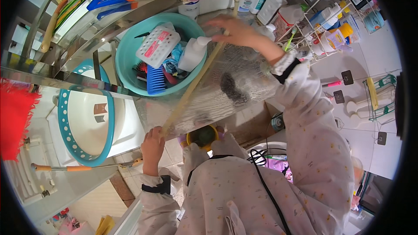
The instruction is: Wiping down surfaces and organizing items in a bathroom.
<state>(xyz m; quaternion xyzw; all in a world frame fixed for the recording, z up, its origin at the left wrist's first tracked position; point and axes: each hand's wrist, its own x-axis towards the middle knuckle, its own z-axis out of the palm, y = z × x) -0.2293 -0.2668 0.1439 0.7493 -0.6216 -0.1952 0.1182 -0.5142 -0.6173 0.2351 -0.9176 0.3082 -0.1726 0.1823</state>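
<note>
A tan flexible hose [192, 85] runs diagonally across a wet metal shelf [209, 112]. My left hand [152, 148] is at the shelf's front edge, its fingers closed around the hose's lower end. My right hand [240, 32], slightly blurred, hovers over the upper part of the hose with fingers spread and nothing visible in them. Its thumb is close to the pump head of a white bottle [191, 55]. That bottle leans in a teal basin [130, 81] with a blue comb [156, 80], a white perforated box [158, 45] and a hairbrush [141, 67].
A dark patch [233, 88] marks the shelf. Several bottles [271, 8] and a white wire rack [321, 27] line the back right. A teal-rimmed basin [111, 130] rests at left, a red fringed cloth [18, 117] beyond it. A black cable [264, 186] crosses my clothing.
</note>
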